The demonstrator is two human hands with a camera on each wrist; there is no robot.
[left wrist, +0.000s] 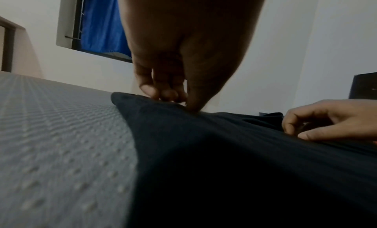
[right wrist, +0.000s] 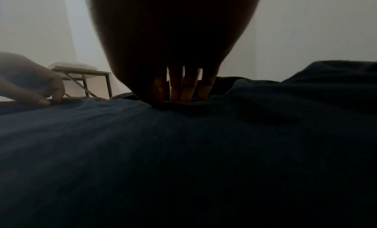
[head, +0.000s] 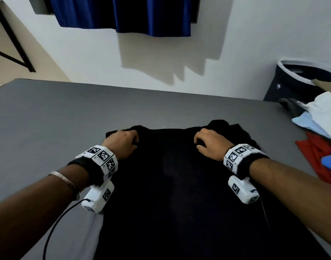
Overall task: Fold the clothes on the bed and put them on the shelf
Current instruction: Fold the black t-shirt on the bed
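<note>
Both hands are down on the black garment (head: 179,184), which lies spread on the grey bed (head: 48,119) and runs from the middle of the head view down to the 6 o'clock edge. The left hand (head: 123,142) sits at the garment's far left corner, at about 10 o'clock from its centre, and the left wrist view shows its fingers (left wrist: 149,87) and thumb curled in, pinching the top edge of the dark cloth. The right hand (head: 210,144) is over at 1 o'clock on the same far edge, fingers (right wrist: 175,87) pointing down into a bunched fold with the thumb closing in beside them, so it grips the cloth too. The two hands are well apart, with the flat stretch of fabric between them. Off at 3 o'clock a heap of other clothes (head: 322,117) waits on the bed: white and pale blue pieces on top, a red one (head: 316,152) lower down, a bit of bright blue at the edge. Behind that heap, at 2 o'clock, stands a dark basket (head: 292,83) against the white wall. Up at 12 o'clock a blue curtain (head: 132,14) hangs over the window.
</note>
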